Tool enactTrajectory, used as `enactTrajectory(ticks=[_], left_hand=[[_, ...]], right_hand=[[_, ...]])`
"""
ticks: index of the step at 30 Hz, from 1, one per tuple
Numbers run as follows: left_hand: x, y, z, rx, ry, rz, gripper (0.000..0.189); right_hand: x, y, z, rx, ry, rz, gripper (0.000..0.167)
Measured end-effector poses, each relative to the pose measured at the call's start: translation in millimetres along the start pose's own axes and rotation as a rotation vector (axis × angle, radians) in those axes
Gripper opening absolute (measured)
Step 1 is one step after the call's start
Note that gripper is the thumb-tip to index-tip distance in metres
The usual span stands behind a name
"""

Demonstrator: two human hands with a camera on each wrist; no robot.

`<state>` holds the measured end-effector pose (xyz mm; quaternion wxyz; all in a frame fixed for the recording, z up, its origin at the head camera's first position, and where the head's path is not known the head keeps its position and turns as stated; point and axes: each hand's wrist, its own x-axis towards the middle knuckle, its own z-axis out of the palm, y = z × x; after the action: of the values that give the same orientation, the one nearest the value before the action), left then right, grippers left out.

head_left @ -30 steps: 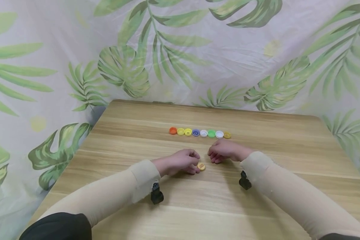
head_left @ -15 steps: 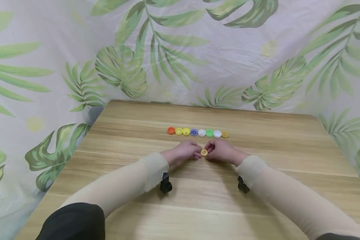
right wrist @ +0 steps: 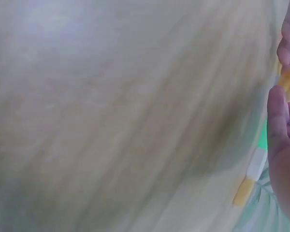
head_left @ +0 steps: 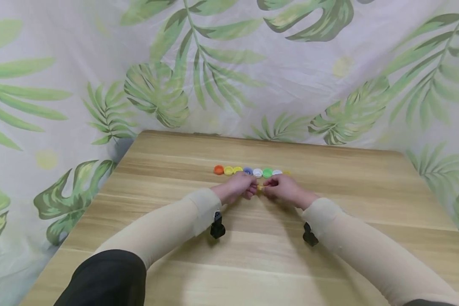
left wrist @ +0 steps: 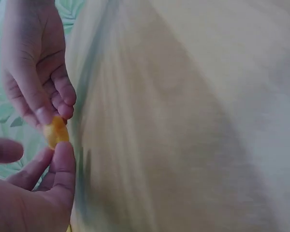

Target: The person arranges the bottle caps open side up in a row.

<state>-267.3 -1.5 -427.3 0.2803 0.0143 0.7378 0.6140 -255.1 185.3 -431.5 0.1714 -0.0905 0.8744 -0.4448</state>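
Note:
A small yellow-orange bottle cap (head_left: 260, 188) is held between both hands over the middle of the table, just in front of a row of caps. My left hand (head_left: 240, 186) pinches it from the left, and my right hand (head_left: 284, 190) from the right. In the left wrist view the thumb and fingertips of both hands meet at the cap (left wrist: 57, 132), which is tilted and blurred. The right wrist view shows the cap (right wrist: 289, 81) near its edge, with my right thumb (right wrist: 278, 108) against it. The fingers partly cover the cap.
Beyond the hands runs a row of caps: a red cap (head_left: 218, 170), a yellow cap (head_left: 228, 171), a blue cap (head_left: 247, 171), a green cap (head_left: 267, 172) and several others. The wooden table (head_left: 229, 272) ends at a leaf-print curtain (head_left: 229, 63) behind.
The left hand has brought the cap forward from the table to the right hand, which now pinches it too. The cap has turned from face up to edge-on.

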Motion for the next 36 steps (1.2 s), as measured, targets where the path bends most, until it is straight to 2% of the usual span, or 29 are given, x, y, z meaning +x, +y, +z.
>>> enactTrajectory(ticks=[4, 8, 13, 20, 26, 30, 36], left_hand=[[7.7, 8.0, 3.6, -0.089, 0.075, 0.034, 0.024], [12.4, 15.0, 7.8, -0.134, 0.113, 0.086, 0.029], [15.2, 20.4, 14.9, -0.143, 0.144, 0.145, 0.031], [16.3, 27.9, 26.3, -0.119, 0.178, 0.181, 0.034], [16.8, 34.5, 36.6, -0.106, 0.168, 0.164, 0.042], [17.4, 39.2, 41.0, -0.151, 0.166, 0.15, 0.045], [20.6, 41.7, 44.3, -0.182, 0.173, 0.143, 0.048]], right_hand=[[3.1, -1, -4, 0.17, 0.056, 0.028, 0.025], [6.8, -5, -10, 0.263, 0.132, 0.063, 0.027], [8.1, -13, -16, 0.341, 0.207, 0.092, 0.025], [7.7, -20, -21, 0.368, 0.283, 0.112, 0.018], [8.3, -20, -27, 0.306, 0.333, 0.132, 0.032], [8.5, -20, -34, 0.303, 0.326, 0.157, 0.042], [9.1, -17, -41, 0.427, 0.277, 0.147, 0.05]])
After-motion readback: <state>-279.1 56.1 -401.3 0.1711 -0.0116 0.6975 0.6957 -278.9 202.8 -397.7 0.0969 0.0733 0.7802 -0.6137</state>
